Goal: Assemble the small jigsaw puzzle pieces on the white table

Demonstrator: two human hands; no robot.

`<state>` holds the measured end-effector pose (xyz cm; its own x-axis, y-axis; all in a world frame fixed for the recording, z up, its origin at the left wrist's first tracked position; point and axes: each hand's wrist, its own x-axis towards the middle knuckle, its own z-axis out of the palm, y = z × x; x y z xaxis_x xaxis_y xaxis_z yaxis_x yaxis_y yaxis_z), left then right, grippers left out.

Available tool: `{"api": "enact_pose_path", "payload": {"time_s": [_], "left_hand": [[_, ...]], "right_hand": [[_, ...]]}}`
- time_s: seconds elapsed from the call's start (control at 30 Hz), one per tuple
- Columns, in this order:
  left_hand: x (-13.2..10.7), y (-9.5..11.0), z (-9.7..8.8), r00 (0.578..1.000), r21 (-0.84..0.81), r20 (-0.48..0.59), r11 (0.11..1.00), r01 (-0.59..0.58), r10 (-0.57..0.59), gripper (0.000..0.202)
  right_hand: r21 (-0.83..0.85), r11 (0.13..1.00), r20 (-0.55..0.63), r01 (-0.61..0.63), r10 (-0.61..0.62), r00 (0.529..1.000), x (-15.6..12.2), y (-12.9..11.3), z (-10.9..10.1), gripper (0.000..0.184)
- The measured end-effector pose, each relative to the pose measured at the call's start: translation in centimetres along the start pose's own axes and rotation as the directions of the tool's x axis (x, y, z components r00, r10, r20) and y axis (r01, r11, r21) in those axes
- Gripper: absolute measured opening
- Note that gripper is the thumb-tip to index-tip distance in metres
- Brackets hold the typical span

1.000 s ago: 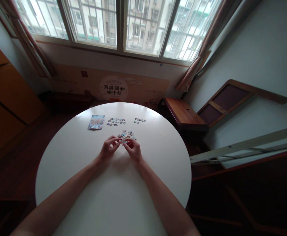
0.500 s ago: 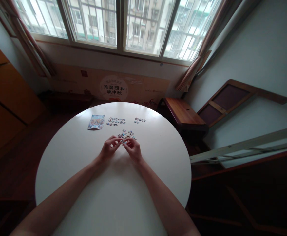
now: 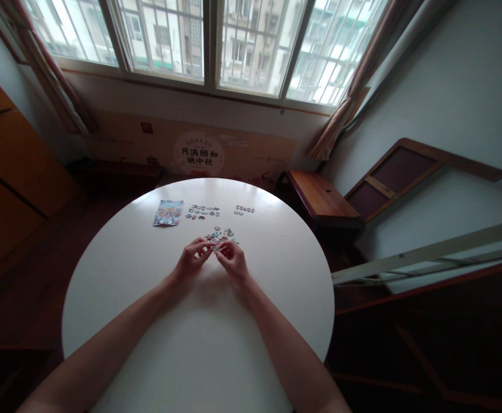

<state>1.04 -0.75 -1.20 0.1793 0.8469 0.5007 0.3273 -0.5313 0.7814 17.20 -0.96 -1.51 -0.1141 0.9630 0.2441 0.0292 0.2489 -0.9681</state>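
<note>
Head view: the white round table (image 3: 277, 269) curves away from me at its far, left and right edges; its near part runs out of frame beneath my forearms. Pale surface extends on the outer side of each hand to the rim; the wooden bench (image 3: 324, 198) stands beyond the right-hand edge.

Fingers of my left hand (image 3: 188, 259) and of my right hand (image 3: 234, 261) are bent, the thumb and forefinger tips of each drawn in towards one another at the near edge of the loose puzzle heap (image 3: 220, 234); detail at the tips is too small, and I cannot tell whether either pinch is fully closed or which has hold of a piece.

Count: two hands; one loose heap, pieces too small to number; one larger sorted group (image 3: 203, 212), three rows, behind the heap; one smaller sorted group (image 3: 244, 210), two rows, to its right; one printed packet (image 3: 168, 212), left of the larger group, well inside the rim; two curtains (image 3: 341, 126), flanking one window (image 3: 251, 51).
</note>
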Motion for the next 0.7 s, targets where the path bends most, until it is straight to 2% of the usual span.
{"api": "enact_pose_path", "payload": {"time_s": [0.57, 0.7], "left_hand": [[0.03, 0.83, -0.05, 0.998, -0.044, 0.061, 0.999, 0.023, -0.02, 0.022], [0.06, 0.87, 0.02, 0.998, -0.054, 0.064, 0.999, -0.004, 0.008, 0.02]], "right_hand": [[0.012, 1.0, 0.009, 0.01, -0.01, 1.0, 0.03, 0.04, 0.03, 0.014], [0.001, 1.0, 0.011, 0.018, -0.018, 1.0, 0.0, -0.01, 0.01, 0.014]]}}
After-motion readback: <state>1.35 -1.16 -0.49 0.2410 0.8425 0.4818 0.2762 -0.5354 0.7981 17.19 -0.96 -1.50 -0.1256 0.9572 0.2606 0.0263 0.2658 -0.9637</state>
